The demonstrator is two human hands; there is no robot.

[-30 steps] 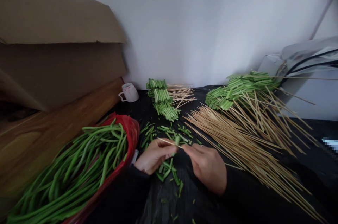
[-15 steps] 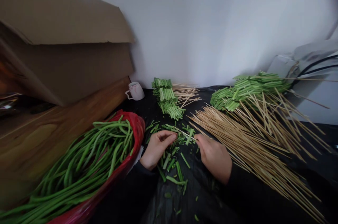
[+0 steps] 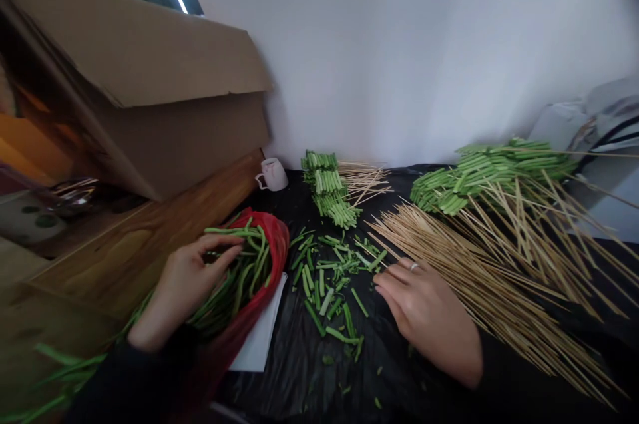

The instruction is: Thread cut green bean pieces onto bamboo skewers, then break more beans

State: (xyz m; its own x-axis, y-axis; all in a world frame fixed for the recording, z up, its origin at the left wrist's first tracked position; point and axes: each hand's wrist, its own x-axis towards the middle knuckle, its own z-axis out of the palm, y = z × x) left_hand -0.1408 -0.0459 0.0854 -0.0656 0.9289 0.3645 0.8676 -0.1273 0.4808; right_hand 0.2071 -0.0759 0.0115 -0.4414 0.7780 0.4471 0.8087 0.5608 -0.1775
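Observation:
My left hand [image 3: 187, 281] is over the red plastic bag [image 3: 279, 244] of long green beans [image 3: 252, 257]. Its thumb and forefinger close together at a bean; the exact contact is partly hidden. My right hand [image 3: 424, 311], with a ring on one finger, is closed around a thin bamboo skewer [image 3: 367, 251] that points up and left. A short cut bean piece [image 3: 378, 260] is at the skewer, just beyond the fingertips. Loose cut bean pieces [image 3: 322, 284] lie scattered between my hands on the black plastic sheet [image 3: 294, 344].
Skewered bean bundles stand stacked at the back middle [image 3: 329, 188] and back right [image 3: 489, 171]. Many bare skewers [image 3: 464, 271] lie at right. A white mug [image 3: 273, 174] stands near the wall. A cardboard box [image 3: 200, 138] is at left; white paper [image 3: 257, 337] lies beside the bag.
My left hand has moved left, away from the skewer, to the beans in the bag. My right hand keeps the skewer and appears slightly lower and further right. The view has shifted left.

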